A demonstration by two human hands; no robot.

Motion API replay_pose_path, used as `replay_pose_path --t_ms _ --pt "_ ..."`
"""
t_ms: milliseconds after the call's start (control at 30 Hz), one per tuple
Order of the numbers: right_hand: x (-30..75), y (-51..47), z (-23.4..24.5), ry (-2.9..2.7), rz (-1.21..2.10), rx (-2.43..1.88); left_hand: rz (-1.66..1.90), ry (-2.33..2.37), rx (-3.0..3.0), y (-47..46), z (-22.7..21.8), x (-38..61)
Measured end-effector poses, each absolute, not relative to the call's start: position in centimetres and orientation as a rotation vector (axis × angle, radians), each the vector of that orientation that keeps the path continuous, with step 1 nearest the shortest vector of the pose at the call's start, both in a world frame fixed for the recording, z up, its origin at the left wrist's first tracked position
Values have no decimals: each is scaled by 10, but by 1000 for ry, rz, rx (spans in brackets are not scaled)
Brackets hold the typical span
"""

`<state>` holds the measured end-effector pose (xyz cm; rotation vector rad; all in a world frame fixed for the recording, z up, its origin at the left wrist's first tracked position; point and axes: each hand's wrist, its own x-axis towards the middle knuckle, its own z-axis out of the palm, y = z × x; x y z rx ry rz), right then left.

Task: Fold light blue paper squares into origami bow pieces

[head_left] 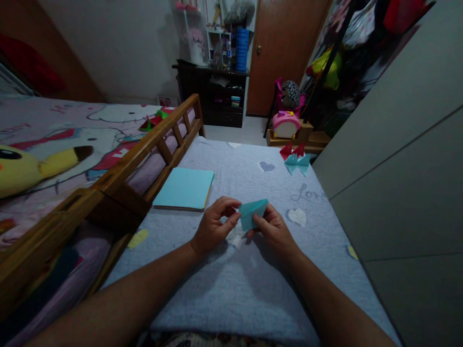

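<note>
A small folded piece of teal paper (252, 212) is held just above the grey bedsheet (231, 284) between both hands. My left hand (214, 225) pinches its left edge with thumb and fingers curled. My right hand (273, 229) grips its lower right side, fingers closed on the fold. A stack of teal square paper sheets (184, 188) lies flat to the left of the hands. Further back on the sheet sit finished folded paper pieces (295, 158), red ones behind and teal ones in front.
A wooden bed rail (144, 149) runs along the left, with a second bed and a yellow plush toy (32, 168) beyond it. A grey cabinet wall (398, 159) bounds the right side. A dark shelf unit (213, 96) and a brown door (282, 53) stand at the back.
</note>
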<state>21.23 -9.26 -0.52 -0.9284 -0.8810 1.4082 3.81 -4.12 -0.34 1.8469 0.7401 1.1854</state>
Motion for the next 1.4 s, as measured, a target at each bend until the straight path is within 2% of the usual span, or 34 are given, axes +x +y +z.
replay_pose_path --t_ms 500,1067,1400 --pt "216 -94 -8 -1048 1261 -993 1300 629 2328 -42 1 33" --pt "223 -97 -3 -1281 1069 -1051 1033 665 2136 -42 1 34" --pt "227 -96 -3 -1424 1004 -1124 1042 581 2158 -40 4 35"
